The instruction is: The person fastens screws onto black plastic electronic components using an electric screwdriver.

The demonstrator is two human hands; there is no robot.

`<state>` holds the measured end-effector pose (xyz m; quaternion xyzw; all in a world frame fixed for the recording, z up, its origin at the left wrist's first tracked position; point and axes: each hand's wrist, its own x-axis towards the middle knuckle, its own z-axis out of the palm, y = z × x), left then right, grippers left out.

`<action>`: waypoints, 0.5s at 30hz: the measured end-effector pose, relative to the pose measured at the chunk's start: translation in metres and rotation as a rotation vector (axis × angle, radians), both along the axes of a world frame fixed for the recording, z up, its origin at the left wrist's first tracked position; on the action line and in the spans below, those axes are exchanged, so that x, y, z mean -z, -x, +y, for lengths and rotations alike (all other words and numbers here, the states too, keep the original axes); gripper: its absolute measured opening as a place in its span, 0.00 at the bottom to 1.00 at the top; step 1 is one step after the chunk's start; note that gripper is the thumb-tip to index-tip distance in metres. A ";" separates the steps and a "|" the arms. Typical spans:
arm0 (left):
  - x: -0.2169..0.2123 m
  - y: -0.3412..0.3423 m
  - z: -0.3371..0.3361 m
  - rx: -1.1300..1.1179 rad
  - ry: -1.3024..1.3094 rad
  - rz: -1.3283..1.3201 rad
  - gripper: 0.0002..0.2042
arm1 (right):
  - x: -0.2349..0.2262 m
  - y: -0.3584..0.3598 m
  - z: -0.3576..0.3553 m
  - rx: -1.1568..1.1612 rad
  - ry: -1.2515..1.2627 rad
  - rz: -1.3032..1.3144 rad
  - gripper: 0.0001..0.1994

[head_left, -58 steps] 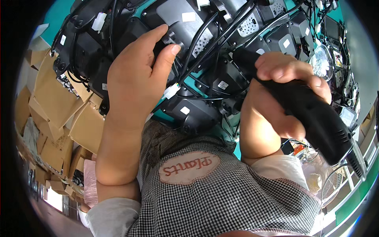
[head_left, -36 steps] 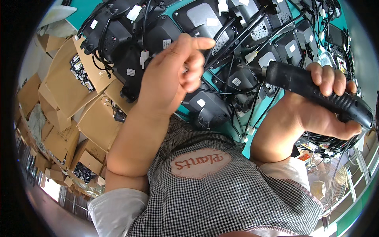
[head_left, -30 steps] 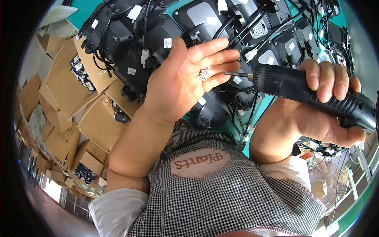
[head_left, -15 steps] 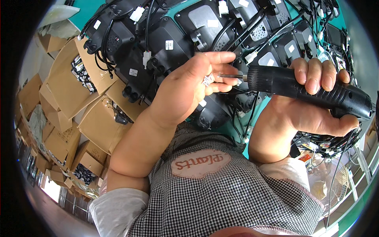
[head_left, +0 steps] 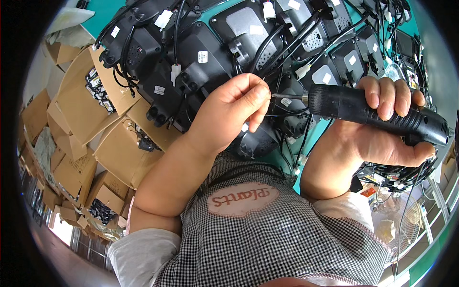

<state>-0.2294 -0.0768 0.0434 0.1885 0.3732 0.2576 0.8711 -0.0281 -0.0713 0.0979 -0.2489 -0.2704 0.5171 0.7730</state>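
Housings (head_left: 202, 48) on table (head_left: 103, 12), boxes (head_left: 74, 110) at left, screwdriver (head_left: 334, 102) in right hand (head_left: 375, 143), fan (head_left: 404, 215) at lower right

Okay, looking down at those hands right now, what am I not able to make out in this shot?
All in the head view:
- Inside the left hand: hidden by its closed fingers.
- Whether the metal bit of the black electric screwdriver touches that hand: too small to tell.
- Part of the screwdriver's grip: hidden by the right hand.
- Small dark parts in a lower-left box: too small to identify.

Teal tabletop (head_left: 103, 16) beside a gray wall (head_left: 434, 57)
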 end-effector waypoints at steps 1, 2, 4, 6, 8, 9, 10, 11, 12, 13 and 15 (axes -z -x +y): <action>-0.002 0.000 0.000 0.000 0.002 0.000 0.07 | 0.000 0.000 -0.001 0.000 0.005 0.003 0.27; -0.004 0.000 -0.001 0.042 -0.024 0.046 0.08 | 0.001 0.000 -0.001 0.000 0.007 0.003 0.27; -0.005 0.000 -0.003 0.078 -0.051 0.095 0.09 | 0.003 0.002 0.000 -0.035 0.017 0.019 0.26; -0.004 -0.004 -0.006 0.025 -0.354 0.224 0.10 | 0.002 0.004 0.001 -0.027 0.017 0.033 0.26; -0.006 -0.009 -0.006 -0.005 -0.285 0.177 0.10 | 0.000 0.002 0.002 -0.012 0.018 0.043 0.26; -0.007 -0.010 -0.007 -0.042 -0.217 0.139 0.11 | 0.001 -0.002 0.003 -0.028 0.008 0.048 0.26; -0.008 -0.010 -0.006 -0.046 -0.214 0.139 0.11 | 0.002 -0.004 0.003 -0.043 -0.002 0.053 0.25; -0.008 -0.010 -0.004 -0.007 -0.285 0.170 0.10 | 0.001 -0.006 0.003 -0.046 0.001 0.052 0.25; -0.007 -0.009 -0.003 0.031 -0.360 0.202 0.09 | 0.001 -0.006 0.003 -0.054 0.010 0.053 0.25; -0.006 -0.009 -0.003 0.030 -0.359 0.202 0.09 | 0.000 -0.006 0.004 -0.061 0.019 0.054 0.25; -0.004 -0.010 -0.002 0.055 -0.878 0.449 0.08 | -0.003 -0.008 0.003 -0.068 0.038 0.066 0.25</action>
